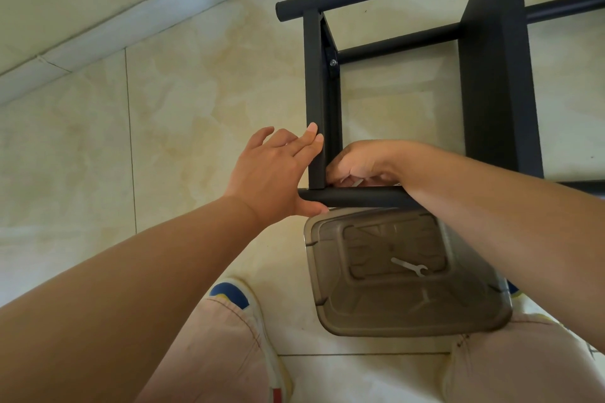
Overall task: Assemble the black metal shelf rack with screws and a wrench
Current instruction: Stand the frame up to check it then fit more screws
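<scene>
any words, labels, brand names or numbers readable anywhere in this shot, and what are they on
None: no readable text shows anywhere.
Black metal shelf rack: plain paint, no label.
Translucent brown plastic bin: moulded ribs only, no lettering.
Small silver wrench in the bin: too small to show any marking.
White shoe with blue and yellow patches: colour patches, no legible logo.

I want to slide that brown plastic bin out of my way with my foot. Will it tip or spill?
The bin is broad with a flat bottom on smooth tile, so it will likely slide rather than tip. It looks thin and light, holding only a small wrench, so a gentle nudge should do. The wrench may skate about inside.
</scene>
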